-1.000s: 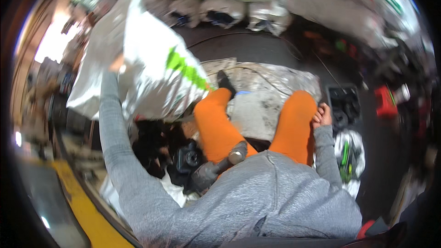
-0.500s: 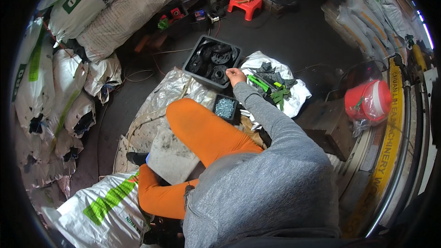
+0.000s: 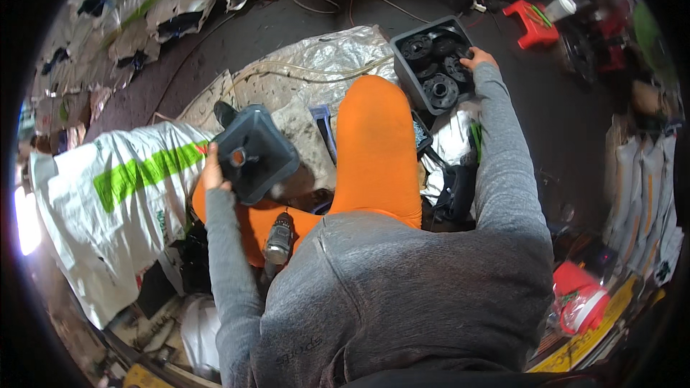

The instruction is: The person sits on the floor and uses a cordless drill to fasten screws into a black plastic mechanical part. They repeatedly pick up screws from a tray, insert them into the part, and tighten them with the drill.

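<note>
My left hand [image 3: 213,174] is closed on the edge of a dark grey square plastic piece [image 3: 269,162], dished, with a round fitting at its middle. It is held up over my left leg. My right hand [image 3: 480,59] reaches over the right rim of a grey bin [image 3: 411,72], fingers bent at the black parts; what they grip, if anything, cannot be made out. Several round black plastic parts [image 3: 440,91] with hubs lie in the bin. On my lap, near the left forearm, rests a power drill [image 3: 279,238].
A small box of screws [image 3: 420,136] sits beside my right knee. White sacks [image 3: 151,172] stand at the left. A red stool [image 3: 532,25] and white cup [image 3: 562,7] are at the far right, with a red container [image 3: 578,298] nearer. Hoses [image 3: 309,68] cross the plastic sheet.
The view has swung left. My left hand, out of view before, now shows with the grey square piece. My right hand has moved from the bin's near right corner farther along its right side.
</note>
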A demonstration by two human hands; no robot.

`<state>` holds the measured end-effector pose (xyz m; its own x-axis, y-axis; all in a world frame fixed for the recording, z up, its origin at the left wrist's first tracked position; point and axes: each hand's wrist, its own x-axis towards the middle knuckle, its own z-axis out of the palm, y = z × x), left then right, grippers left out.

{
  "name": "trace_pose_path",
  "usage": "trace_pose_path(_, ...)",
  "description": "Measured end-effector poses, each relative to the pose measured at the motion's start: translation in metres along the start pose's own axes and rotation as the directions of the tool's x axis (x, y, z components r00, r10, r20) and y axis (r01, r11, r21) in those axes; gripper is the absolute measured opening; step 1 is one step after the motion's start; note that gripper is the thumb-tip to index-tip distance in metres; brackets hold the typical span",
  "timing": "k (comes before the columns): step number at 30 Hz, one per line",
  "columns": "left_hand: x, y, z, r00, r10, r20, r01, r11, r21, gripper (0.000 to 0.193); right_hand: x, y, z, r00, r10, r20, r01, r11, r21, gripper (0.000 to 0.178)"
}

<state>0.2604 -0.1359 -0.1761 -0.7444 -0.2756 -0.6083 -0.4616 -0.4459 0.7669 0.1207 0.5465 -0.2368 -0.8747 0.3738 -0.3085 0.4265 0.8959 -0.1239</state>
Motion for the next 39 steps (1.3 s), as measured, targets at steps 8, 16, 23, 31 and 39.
trace_pose_path(8,0.078,-0.100,-0.015,0.921,0.284,-0.267,0.091,0.509,0.856,0.059,0.000,-0.002,-0.016,0.999,0.009,0.034,-0.006,0.996,-0.090,0.060)
trace_pose_path(16,-0.101,-0.025,-0.058,0.948,0.142,0.284,-0.305,0.655,0.691,0.037,-0.140,-0.127,-0.051,0.684,-0.636,-0.359,0.719,0.671,0.180,0.046)
trace_pose_path(23,-0.255,-0.031,-0.090,0.914,-0.154,0.376,-0.338,0.228,0.913,0.064,-0.277,-0.320,0.071,0.171,-0.965,0.201,0.956,0.212,0.203,0.039)
trace_pose_path(31,-0.244,-0.082,-0.075,0.950,0.226,0.216,-0.272,0.252,0.929,0.079,-0.285,-0.359,0.101,0.170,-0.920,0.353,0.985,0.172,-0.024,0.040)
trace_pose_path(39,-0.226,-0.074,-0.073,0.927,0.238,0.290,-0.354,0.294,0.888,0.078,-0.285,-0.355,0.111,0.195,-0.943,0.271,0.970,0.225,0.086,0.043)
